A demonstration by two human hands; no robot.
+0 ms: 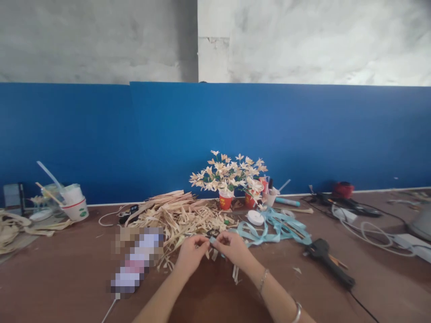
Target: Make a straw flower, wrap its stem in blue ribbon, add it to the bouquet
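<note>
Because the light-blue ribbon piece (213,241) is so small, I'd brace both wrists low over the brown tabletop (208,300) and work with fingertips alone. It sits between the hands, just in front of the heap of pale dried strips (183,220). My right hand (235,248) pinches it between thumb and forefinger; my left hand's (189,255) fingers are narrow, thumb near forefinger, and I can't tell what they grip. Light, even tension should suit it, I judge; squeezing hard could crease it, and loose strip ends could snag.
</note>
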